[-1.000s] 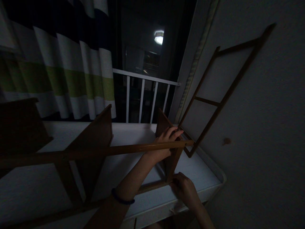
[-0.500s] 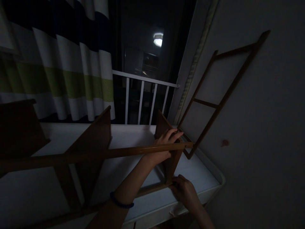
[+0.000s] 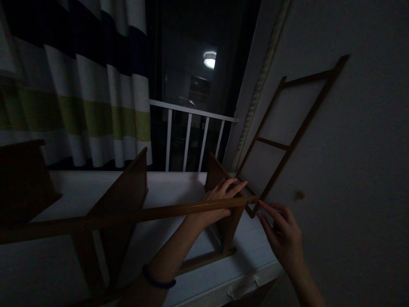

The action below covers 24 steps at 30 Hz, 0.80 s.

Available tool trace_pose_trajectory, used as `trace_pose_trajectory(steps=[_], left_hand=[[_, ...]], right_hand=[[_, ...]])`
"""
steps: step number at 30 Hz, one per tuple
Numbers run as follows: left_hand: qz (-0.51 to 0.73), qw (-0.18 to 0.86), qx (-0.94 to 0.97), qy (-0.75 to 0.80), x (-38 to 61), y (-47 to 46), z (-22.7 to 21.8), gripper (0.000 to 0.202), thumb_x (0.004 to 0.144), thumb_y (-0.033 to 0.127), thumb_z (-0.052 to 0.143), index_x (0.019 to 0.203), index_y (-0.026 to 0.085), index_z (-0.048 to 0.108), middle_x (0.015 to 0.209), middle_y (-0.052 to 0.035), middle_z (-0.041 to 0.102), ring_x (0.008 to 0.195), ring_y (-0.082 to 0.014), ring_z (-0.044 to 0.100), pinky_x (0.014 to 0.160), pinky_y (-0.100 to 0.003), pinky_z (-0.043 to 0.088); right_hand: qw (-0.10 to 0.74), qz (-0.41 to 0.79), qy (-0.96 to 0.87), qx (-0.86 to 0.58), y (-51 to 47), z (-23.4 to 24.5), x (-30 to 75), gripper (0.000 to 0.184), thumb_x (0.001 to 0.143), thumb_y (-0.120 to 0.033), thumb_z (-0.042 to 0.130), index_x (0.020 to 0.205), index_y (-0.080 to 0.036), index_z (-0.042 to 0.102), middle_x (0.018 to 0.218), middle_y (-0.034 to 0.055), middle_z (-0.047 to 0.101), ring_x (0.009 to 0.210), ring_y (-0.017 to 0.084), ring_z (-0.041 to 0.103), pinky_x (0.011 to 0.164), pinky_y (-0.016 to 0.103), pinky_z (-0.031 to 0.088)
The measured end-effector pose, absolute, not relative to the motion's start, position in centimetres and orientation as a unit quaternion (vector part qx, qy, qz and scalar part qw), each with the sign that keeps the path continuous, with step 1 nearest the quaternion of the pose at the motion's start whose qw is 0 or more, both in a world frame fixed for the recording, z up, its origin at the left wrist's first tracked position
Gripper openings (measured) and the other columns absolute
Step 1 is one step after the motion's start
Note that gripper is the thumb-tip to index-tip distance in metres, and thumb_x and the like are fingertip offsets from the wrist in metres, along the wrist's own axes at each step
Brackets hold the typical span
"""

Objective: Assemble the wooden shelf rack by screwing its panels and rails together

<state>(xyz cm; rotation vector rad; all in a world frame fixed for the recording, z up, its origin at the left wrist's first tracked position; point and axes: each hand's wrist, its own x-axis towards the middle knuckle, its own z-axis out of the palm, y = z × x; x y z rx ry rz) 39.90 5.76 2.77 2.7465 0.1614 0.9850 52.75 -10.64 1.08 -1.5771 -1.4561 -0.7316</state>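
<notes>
A brown wooden shelf frame (image 3: 191,208) lies on its side, with a long rail running across and flat boards standing between its rails. My left hand (image 3: 220,194) reaches beneath the upper rail and grips the frame near its right end, fingers spread over the edge of the rightmost board (image 3: 214,172). The left thumb is partly hidden by the rail. At that rail's right tip is my right hand (image 3: 284,232): its index fingertip touches the end, while the thumb stays apart below. No separate object shows between those fingers.
A ladder-like wooden frame (image 3: 273,144) leans against the wall on the right. The shelf frame rests on a white surface (image 3: 174,181) below a window with a white railing (image 3: 194,111). A striped curtain (image 3: 96,98) hangs at the left. The light is dim.
My right hand has moved up and right, from the lower rail's end to the upper rail's end, and its fingers have spread. My left hand stays on the frame.
</notes>
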Motion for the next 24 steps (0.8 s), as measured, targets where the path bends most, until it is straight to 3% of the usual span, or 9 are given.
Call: trace_pose_trajectory(steps=[4, 10, 18, 24], left_hand=[[0.332, 0.101, 0.936, 0.056, 39.7, 5.6, 3.0, 0.083, 0.067, 0.005, 0.056, 0.132, 0.038, 0.016, 0.136, -0.0006, 0.026, 0.123, -0.0240, 0.032, 0.099, -0.042, 0.037], [0.337, 0.101, 0.935, 0.055, 39.5, 5.4, 3.3, 0.080, 0.068, 0.003, 0.052, 0.132, 0.037, 0.019, 0.134, 0.0004, 0.028, 0.122, -0.0228, 0.034, 0.100, -0.039, 0.036], [0.339, 0.090, 0.935, 0.056, 39.7, 5.5, 3.3, 0.071, 0.074, 0.011, 0.053, 0.132, 0.037, 0.021, 0.132, -0.0007, 0.031, 0.121, -0.0231, 0.034, 0.100, -0.041, 0.035], [0.350, 0.086, 0.931, 0.052, 39.8, 5.3, 3.2, 0.065, 0.077, 0.014, 0.053, 0.131, 0.036, 0.023, 0.132, -0.0015, 0.031, 0.122, -0.0241, 0.034, 0.101, -0.043, 0.033]], right_hand=[[0.369, -0.235, -0.665, -0.606, -9.5, 4.0, 53.2, 0.034, 0.086, -0.025, 0.047, 0.120, -0.029, 0.048, 0.114, 0.0063, 0.048, 0.078, 0.012, 0.057, 0.063, 0.025, 0.049], [0.375, -0.160, -0.710, -0.574, -8.7, 4.3, 53.6, 0.029, 0.087, -0.024, 0.046, 0.116, -0.027, 0.051, 0.109, 0.0051, 0.054, 0.096, 0.014, 0.054, 0.077, 0.027, 0.048], [0.412, -0.099, -0.709, -0.563, -8.2, 5.0, 54.1, 0.023, 0.083, -0.029, 0.053, 0.104, -0.024, 0.060, 0.099, 0.0049, 0.058, 0.090, 0.015, 0.057, 0.073, 0.026, 0.048], [0.449, -0.036, -0.682, -0.577, -8.0, 5.0, 53.8, 0.023, 0.079, -0.032, 0.060, 0.100, -0.023, 0.060, 0.091, 0.0028, 0.057, 0.065, 0.010, 0.056, 0.055, 0.021, 0.046]])
